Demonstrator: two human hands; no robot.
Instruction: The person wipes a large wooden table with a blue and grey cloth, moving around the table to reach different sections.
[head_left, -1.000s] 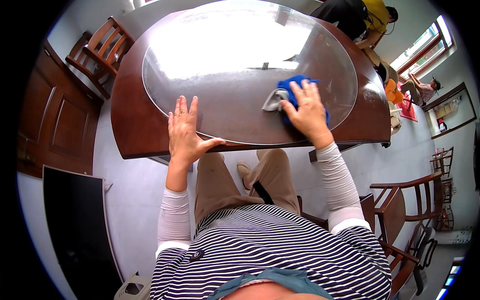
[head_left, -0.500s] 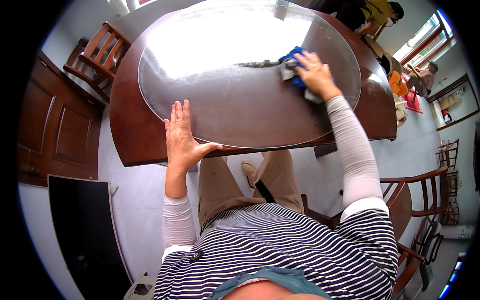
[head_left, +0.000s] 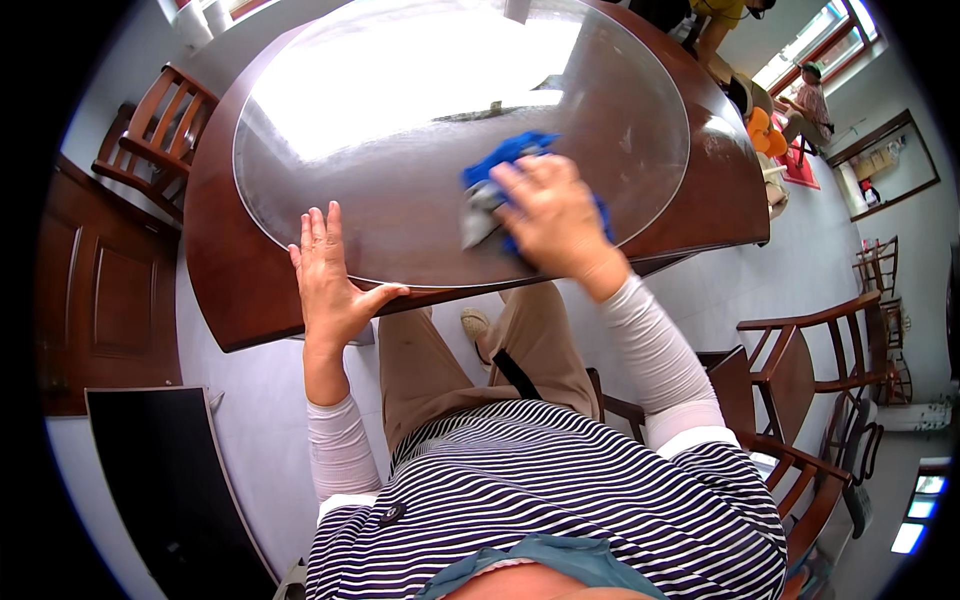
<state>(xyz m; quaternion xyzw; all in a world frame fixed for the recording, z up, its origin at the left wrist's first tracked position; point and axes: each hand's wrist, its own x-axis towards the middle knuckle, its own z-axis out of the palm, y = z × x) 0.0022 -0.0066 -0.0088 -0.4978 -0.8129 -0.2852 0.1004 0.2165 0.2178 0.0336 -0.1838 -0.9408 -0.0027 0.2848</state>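
Under my right hand [head_left: 553,215] a blue and grey cleaning cloth [head_left: 483,213] is pressed on the round glass top [head_left: 400,235], close to its near edge. The fingers curl over the bunched cloth and are a little blurred. My left hand [head_left: 330,280] lies flat at the near left, fingers stretched and thumb out along the edge, across the rim of the glass and the dark wooden table [head_left: 235,270] beneath. It holds nothing. Bright window glare covers the far part of the glass.
Wooden chairs [head_left: 160,120] stand beyond the table's left side, and another wooden chair [head_left: 790,370] is close at my right. A black flat panel [head_left: 170,490] leans at lower left near a brown door [head_left: 110,290]. Two other people are at the far right, one seated [head_left: 810,105].
My right hand has swept the cloth left and nearer to me across the glass. The left hand keeps its place on the table edge, while the whole view has shifted slightly.
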